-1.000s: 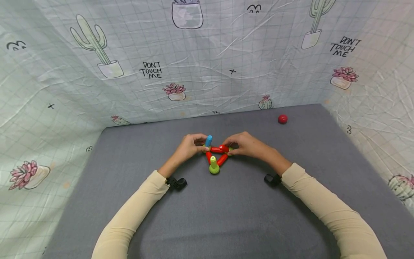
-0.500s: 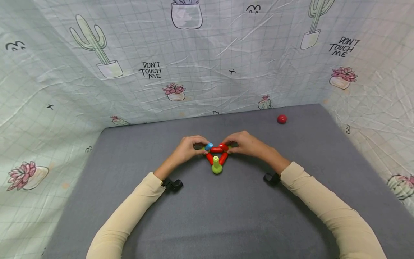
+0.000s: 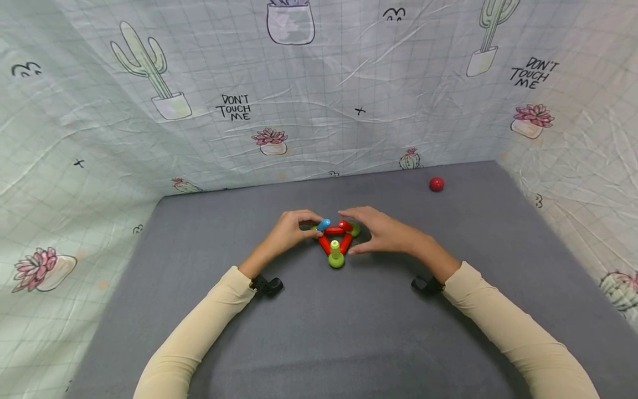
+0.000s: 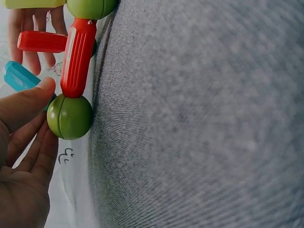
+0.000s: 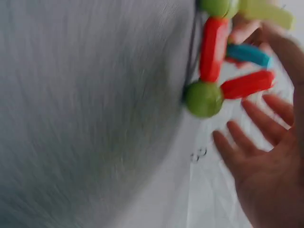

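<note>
Red rods (image 3: 334, 231) and green balls form a flat triangle on the grey table. From the near ball (image 3: 336, 260) rises a yellow-green rod (image 3: 335, 247). My left hand (image 3: 291, 228) pinches the left corner ball (image 4: 71, 118) between thumb and fingers; a blue rod (image 3: 324, 224) leans inward from it, its base partly hidden by the thumb. Another red rod (image 3: 344, 224) sticks up from the right corner ball (image 3: 355, 229), tilted inward. Beside that corner, my right hand (image 3: 385, 233) is spread, thumb and fingers apart, gripping nothing.
A red ball (image 3: 436, 184) lies toward the table's back right. Behind the table (image 3: 359, 332) hangs a printed cloth (image 3: 319, 83), which also covers both sides. Each wrist wears a black strap with a camera.
The blue rod has tipped toward the triangle's middle, and the triangle has shifted slightly right. My right hand has let go of the right corner, spread its fingers and drawn back.
</note>
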### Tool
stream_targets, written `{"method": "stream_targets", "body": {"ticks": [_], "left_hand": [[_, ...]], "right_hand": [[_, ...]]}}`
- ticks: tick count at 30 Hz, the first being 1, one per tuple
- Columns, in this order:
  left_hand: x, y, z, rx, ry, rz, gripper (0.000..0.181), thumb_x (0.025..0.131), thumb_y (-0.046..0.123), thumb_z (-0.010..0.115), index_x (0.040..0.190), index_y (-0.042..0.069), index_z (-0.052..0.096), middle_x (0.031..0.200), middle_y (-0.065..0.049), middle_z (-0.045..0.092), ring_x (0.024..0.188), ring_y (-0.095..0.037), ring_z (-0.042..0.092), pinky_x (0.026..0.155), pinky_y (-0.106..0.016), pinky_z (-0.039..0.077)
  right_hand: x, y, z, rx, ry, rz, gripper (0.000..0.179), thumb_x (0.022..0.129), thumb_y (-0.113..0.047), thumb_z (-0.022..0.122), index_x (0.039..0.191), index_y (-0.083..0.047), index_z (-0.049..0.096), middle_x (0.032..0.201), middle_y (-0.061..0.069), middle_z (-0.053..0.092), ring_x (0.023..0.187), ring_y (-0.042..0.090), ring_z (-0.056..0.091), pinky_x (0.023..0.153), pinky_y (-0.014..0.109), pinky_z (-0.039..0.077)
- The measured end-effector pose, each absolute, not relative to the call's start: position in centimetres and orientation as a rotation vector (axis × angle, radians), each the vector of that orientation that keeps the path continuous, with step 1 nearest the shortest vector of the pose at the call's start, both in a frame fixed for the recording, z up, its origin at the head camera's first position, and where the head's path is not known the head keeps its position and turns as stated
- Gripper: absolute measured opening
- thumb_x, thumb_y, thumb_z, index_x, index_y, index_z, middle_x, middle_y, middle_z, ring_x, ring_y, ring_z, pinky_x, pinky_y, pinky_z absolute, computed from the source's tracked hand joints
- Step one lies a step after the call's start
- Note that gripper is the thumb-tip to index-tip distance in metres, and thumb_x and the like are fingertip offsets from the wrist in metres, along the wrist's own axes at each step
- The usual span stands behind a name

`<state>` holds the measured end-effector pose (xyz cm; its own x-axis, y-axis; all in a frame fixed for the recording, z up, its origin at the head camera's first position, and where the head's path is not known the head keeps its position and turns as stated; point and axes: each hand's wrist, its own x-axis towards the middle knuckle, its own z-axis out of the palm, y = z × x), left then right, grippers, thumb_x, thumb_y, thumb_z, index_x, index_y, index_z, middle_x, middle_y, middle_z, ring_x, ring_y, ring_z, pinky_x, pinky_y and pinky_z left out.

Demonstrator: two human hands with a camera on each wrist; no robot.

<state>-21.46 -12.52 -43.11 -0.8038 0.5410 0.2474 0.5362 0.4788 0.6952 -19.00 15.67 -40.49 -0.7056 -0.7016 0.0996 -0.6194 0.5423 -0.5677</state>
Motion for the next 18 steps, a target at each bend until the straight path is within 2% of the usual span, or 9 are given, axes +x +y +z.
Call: {"method": "stream_targets", "body": {"ticks": [4,9,13,15,18], "left_hand": [[-21.4,-12.7,-43.0,0.971,2.702,1.27,0.027,0.085,0.01,0.084,0.111,0.008,0.078,0.109,-0.005,0.075,0.1,-0.017,0.072,0.09,-0.032,0.057],[-21.3,-12.8,-43.2,0.949,2.702,1.257,0.027,0.085,0.011,0.084,0.111,0.009,0.078,0.11,-0.004,0.075,0.101,-0.017,0.071,0.091,-0.031,0.057],[-21.2,-12.8,-43.4,0.965,2.703,1.26,0.027,0.085,0.012,0.084,0.111,0.008,0.078,0.11,-0.005,0.075,0.101,-0.018,0.072,0.09,-0.033,0.058],[-21.2,-12.8,-43.4,0.976,2.708,1.256,0.028,0.085,0.012,0.084,0.112,0.008,0.078,0.11,-0.005,0.075,0.1,-0.018,0.072,0.089,-0.033,0.058],[-21.3,-12.9,-43.4,0.988,2.711,1.256,0.029,0.084,0.013,0.084,0.113,0.008,0.078,0.111,-0.005,0.075,0.101,-0.017,0.072,0.089,-0.033,0.058]], "right_hand": [[-17.8,14.6,-40.6,-1.045,2.635,-0.935,0.091,0.086,-0.049,0.08,0.155,-0.006,0.039,0.156,0.013,0.043,0.144,0.035,0.036,0.115,0.059,0.034],[-17.4,13.4,-40.8,-0.972,2.682,-0.94,0.085,0.087,-0.05,0.079,0.151,-0.006,0.046,0.149,0.013,0.05,0.136,0.033,0.046,0.11,0.053,0.042],[-17.2,13.2,-41.1,-0.957,2.718,-0.996,0.083,0.085,-0.05,0.081,0.148,-0.006,0.049,0.146,0.012,0.053,0.131,0.032,0.049,0.107,0.053,0.044],[-16.9,13.3,-41.3,-0.983,2.766,-1.045,0.078,0.083,-0.048,0.083,0.142,-0.006,0.053,0.141,0.01,0.054,0.127,0.031,0.049,0.105,0.052,0.045],[-16.2,13.3,-41.5,-1.068,2.849,-1.133,0.063,0.081,-0.043,0.087,0.126,-0.007,0.061,0.126,0.007,0.058,0.114,0.027,0.05,0.096,0.047,0.046]]}}
